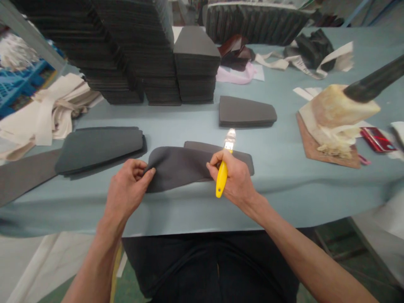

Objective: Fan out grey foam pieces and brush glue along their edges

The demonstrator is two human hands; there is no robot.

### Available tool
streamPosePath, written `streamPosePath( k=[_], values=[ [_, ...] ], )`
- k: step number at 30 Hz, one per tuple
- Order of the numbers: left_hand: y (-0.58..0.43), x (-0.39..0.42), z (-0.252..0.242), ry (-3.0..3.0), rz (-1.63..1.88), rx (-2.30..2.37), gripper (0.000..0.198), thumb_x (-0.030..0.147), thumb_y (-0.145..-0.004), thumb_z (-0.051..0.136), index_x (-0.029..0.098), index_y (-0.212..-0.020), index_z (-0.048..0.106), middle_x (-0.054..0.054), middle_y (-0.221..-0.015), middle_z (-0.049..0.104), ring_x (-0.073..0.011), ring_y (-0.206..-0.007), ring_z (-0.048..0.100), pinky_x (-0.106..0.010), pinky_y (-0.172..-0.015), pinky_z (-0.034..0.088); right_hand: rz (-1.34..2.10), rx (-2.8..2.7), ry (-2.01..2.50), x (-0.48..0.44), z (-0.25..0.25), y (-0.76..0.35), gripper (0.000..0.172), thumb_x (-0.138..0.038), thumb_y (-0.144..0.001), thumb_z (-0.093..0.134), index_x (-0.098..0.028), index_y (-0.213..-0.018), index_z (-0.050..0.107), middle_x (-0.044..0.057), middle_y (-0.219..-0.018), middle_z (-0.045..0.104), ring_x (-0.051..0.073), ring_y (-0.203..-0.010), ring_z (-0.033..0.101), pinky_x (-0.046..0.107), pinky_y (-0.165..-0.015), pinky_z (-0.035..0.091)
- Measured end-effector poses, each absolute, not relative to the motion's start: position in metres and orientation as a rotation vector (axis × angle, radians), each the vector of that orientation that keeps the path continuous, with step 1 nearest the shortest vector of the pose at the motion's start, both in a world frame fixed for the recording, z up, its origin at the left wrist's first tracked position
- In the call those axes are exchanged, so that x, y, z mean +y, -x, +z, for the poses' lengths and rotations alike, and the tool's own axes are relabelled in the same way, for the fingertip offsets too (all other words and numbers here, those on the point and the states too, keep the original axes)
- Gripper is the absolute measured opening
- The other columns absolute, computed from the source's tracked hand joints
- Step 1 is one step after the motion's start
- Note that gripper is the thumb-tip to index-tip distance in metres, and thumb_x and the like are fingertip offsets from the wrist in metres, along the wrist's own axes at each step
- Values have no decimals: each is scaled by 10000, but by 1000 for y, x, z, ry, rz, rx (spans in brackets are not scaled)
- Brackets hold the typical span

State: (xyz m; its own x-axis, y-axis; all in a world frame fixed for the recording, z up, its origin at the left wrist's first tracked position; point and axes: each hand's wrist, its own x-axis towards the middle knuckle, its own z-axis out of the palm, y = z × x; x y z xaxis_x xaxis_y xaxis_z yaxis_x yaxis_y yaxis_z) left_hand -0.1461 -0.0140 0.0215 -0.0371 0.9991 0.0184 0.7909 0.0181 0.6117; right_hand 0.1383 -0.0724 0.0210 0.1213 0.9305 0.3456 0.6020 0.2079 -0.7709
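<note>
My left hand (131, 181) pinches the left edge of a dark grey flat piece (176, 166) between thumb and fingers. Wrapped round the yellow handle of a flat paintbrush (222, 174) is my right hand (236, 174), its bristles pointing away from me. The right hand's fingertips also touch the right part of the dark piece. Partly under it lies another dark grey piece (246, 162). To the left rests a small pile of dark pieces (101, 147), overlapping a brownish grey piece (28, 174). Beyond the brush sits a neat stack of similar pieces (248, 110).
Tall stacks of dark pieces (197, 67) stand at the back of the blue-green table covering (176, 214). Fabric strips (47, 109) lie at left. At right are a glue-smeared yellowish container (339, 105) with a dark handle, a brown board (311, 145) and a red shiny object (377, 139).
</note>
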Motion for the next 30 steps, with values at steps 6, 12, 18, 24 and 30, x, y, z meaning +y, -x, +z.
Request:
streamPosePath(
  k=[6,12,18,24,30],
  values=[
    [152,-14,49,-1425,640,1699,712,599,-642,858,209,-1219,708,-7,-745,760,-227,-698,648,-348,-665,506,418,-1610,1432,-75,18,-146,65,-201,-931,626,-245,-899,589,-38,-772,658,113,-603,494,277,-663,427],
    [151,-2,58,-1178,638,1676,684,541,-421,1030,197,-931,730,-16,-763,756,-205,-727,658,-348,-714,538,389,-1613,1380,-75,19,-150,98,-166,-934,630,-243,-899,581,-56,-753,617,101,-584,449,272,-650,422],
    [130,17,59,-1149,774,1589,605,474,-460,988,212,-834,591,31,-740,634,-138,-690,567,-288,-646,482,394,-1537,1448,-71,29,-167,105,-245,-943,649,-258,-883,565,-73,-692,552,105,-554,410,288,-633,435],
    [95,45,79,-1365,792,1417,232,215,-796,766,173,-857,546,55,-731,578,-65,-612,518,-217,-624,432,244,-1415,1479,-67,36,-196,160,-278,-914,711,-262,-885,555,-70,-713,528,104,-568,437,274,-570,414],
    [68,60,83,-1502,707,1343,156,142,-951,700,153,-853,578,114,-607,534,-10,-510,498,-155,-634,378,98,-1398,1499,-65,34,-225,205,-308,-873,755,-267,-884,554,-61,-715,517,117,-570,476,314,-579,425]
  ],
)
